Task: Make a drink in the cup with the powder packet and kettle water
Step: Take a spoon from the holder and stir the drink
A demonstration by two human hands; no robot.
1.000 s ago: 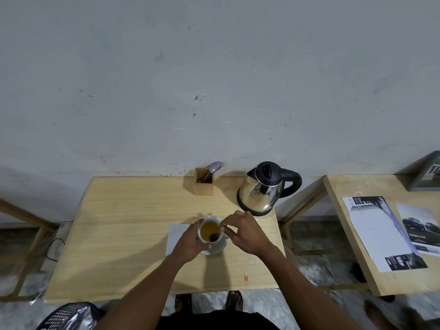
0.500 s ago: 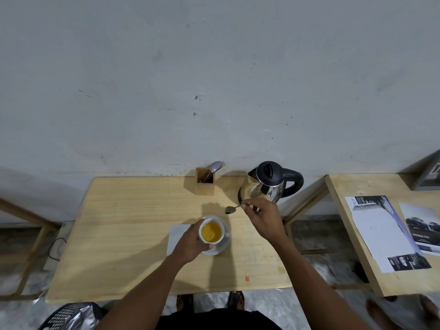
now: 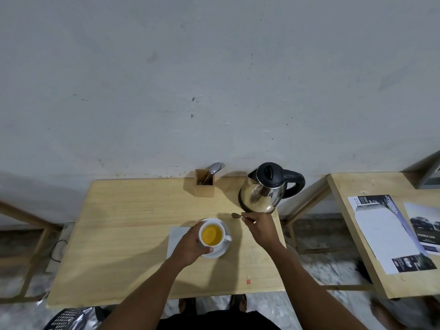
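A white cup (image 3: 212, 234) full of yellow-orange liquid stands on a white saucer (image 3: 220, 251) near the middle of the wooden table (image 3: 123, 234). My left hand (image 3: 190, 246) grips the cup's left side. My right hand (image 3: 258, 226) pinches a small spoon (image 3: 237, 215) by its handle, with the bowl held low over the table to the right of the cup and just in front of the steel kettle (image 3: 264, 190). The kettle has a black lid and handle and stands at the back right of the table. No powder packet is recognisable.
A wooden holder (image 3: 204, 183) with cutlery stands at the back by the wall. A white napkin (image 3: 177, 236) lies under my left hand. A second table (image 3: 352, 236) with printed sheets (image 3: 385, 232) is at the right. A small red scrap (image 3: 248, 281) lies near the front edge.
My right hand has lifted the spoon out of the cup and carried it right and back, then lowered it near the kettle. My left hand has kept its hold on the cup.
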